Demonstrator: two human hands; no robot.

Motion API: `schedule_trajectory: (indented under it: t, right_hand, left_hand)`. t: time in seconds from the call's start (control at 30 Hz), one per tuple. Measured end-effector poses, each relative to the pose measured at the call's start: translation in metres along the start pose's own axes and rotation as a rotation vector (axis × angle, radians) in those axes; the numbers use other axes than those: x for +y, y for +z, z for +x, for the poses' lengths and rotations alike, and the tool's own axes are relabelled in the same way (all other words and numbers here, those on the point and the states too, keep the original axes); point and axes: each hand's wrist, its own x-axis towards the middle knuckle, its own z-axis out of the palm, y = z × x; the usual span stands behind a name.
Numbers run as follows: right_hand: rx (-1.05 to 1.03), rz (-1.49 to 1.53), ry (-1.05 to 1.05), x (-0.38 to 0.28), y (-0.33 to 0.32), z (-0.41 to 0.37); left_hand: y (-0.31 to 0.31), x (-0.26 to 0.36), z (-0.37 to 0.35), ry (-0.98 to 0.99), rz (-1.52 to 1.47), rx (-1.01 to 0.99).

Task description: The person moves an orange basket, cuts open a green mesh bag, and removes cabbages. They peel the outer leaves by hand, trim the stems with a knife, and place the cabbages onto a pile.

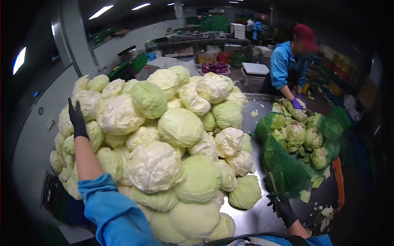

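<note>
A big heap of pale green and white cabbages (180, 127) fills the left and middle of the metal table (256, 221). At the heap's far left side, my left hand (78, 119), in a black glove, rests with its fingers stretched out against the cabbages. My right hand (283, 210), also black-gloved, is low on the right with its fingers wrapped around the handle of a knife (272, 183). The blade points up and away, overlapping a green mesh bag (283, 164) in this view. Inside that bag lie several trimmed cabbages (295, 135) with browned leaves.
Across the table a person in a blue jacket (280, 65), with purple gloves (296, 102), handles cabbages at the bag's far end. Leaf scraps (305, 196) lie on the table's right part, beside an orange edge (338, 182). Behind stands a crate of purple produce (215, 68).
</note>
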Motion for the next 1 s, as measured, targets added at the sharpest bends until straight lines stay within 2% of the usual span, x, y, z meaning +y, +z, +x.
schedule_trajectory:
  t: [0.03, 0.1, 0.17, 0.27, 0.3, 0.37, 0.43, 0.47, 0.5, 0.57, 0.63, 0.67, 0.73, 0.77, 0.8, 0.87, 0.9, 0.97, 1.0]
  right_hand:
    - [-0.028, -0.007, -0.01, 0.001, 0.0, 0.0]
    - [0.0, -0.004, -0.001, 0.0, -0.001, -0.005]
    - [-0.001, -0.02, 0.007, -0.001, -0.005, -0.008]
    - [0.001, 0.008, 0.017, 0.004, -0.013, -0.015]
    - [-0.01, 0.023, 0.022, 0.008, -0.015, -0.018]
    - [-0.026, 0.051, 0.006, 0.011, -0.018, -0.026]
    - [-0.029, 0.083, 0.01, 0.021, -0.021, -0.03]
    - [-0.043, 0.07, -0.007, 0.025, -0.021, -0.033]
    - [-0.021, 0.031, -0.026, 0.035, -0.02, -0.032]
    - [0.002, -0.008, -0.124, 0.061, -0.02, -0.025]
    - [0.009, 0.152, -0.269, 0.086, -0.025, -0.019]
    - [0.068, 0.146, -0.22, 0.072, -0.029, -0.028]
    - [0.14, 0.164, -0.164, 0.088, -0.048, -0.029]
    - [0.188, 0.107, -0.144, 0.085, -0.064, -0.034]
    - [0.192, 0.104, -0.137, 0.099, -0.085, -0.027]
    - [0.571, -0.359, -0.533, 0.123, -0.134, -0.011]
    - [0.675, -0.328, -0.608, 0.125, -0.165, -0.001]
    - [0.572, 0.219, -0.54, 0.123, -0.226, 0.036]
    - [0.47, 0.296, -0.473, 0.114, -0.261, 0.052]
  left_hand:
    - [0.003, -0.02, -0.001, 0.029, 0.021, -0.019]
    - [-0.013, 0.005, -0.006, -0.129, 0.091, -0.072]
    - [-0.021, 0.03, -0.015, 0.064, 0.244, 0.138]
    - [-0.021, 0.013, -0.02, 0.165, 0.193, -0.009]
    - [-0.02, 0.032, -0.033, 0.13, 0.222, 0.069]
    - [-0.032, 0.077, -0.031, 0.183, 0.389, 0.226]
    - [-0.033, 0.154, -0.026, 0.367, 0.153, 0.242]
    - [-0.028, 0.198, -0.028, 0.346, -0.071, 0.116]
    - [-0.022, 0.235, -0.034, 0.221, -0.224, -0.078]
    - [-0.013, 0.319, -0.063, 0.296, -0.4, -0.31]
    - [-0.005, 0.379, -0.107, 0.372, -0.458, -0.614]
    - [-0.016, 0.427, -0.139, 0.544, -0.367, -0.727]
    - [-0.039, 0.516, -0.195, 0.943, -0.271, -0.834]
    - [-0.042, 0.547, -0.218, 1.032, -0.306, -0.875]
    - [-0.042, 0.576, -0.239, 1.005, -0.415, -0.946]
    - [-0.039, 0.631, -0.277, 0.848, -0.558, -1.248]
    - [-0.029, 0.657, -0.299, 0.751, -0.625, -1.402]
    - [-0.001, 0.713, -0.356, 0.595, -0.755, -1.746]
    - [0.019, 0.737, -0.393, 0.623, -0.777, -1.795]
